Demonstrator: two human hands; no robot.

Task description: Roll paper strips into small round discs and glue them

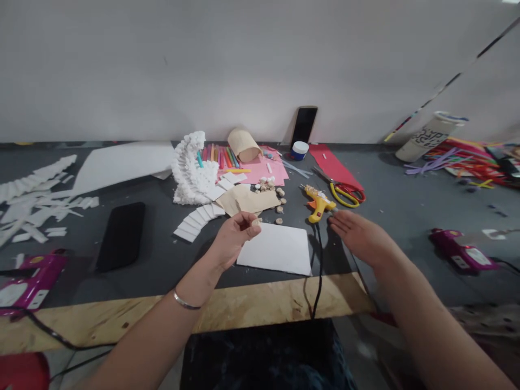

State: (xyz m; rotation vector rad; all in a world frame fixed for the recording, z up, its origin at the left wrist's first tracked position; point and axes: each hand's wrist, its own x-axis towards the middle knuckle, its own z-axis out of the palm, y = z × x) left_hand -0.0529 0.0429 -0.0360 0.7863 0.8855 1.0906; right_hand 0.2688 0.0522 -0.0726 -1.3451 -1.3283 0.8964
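Nothing legible, not even the white cup's black lettering (427, 136)

the left arm (162, 330) wears a thin silver bangle (186, 300) at the wrist (a plain smooth band, as far as it shows), the right arm (434, 319) is bare, and dark blue mottled cloth (264, 357) covers the lap.

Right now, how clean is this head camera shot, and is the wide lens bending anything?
In the head view, the light is soft and even, with only faint shadows under the glue gun; the wide lens stretches the left forearm and slants the plywood strip; the pipe cleaners at the right look slightly soft.
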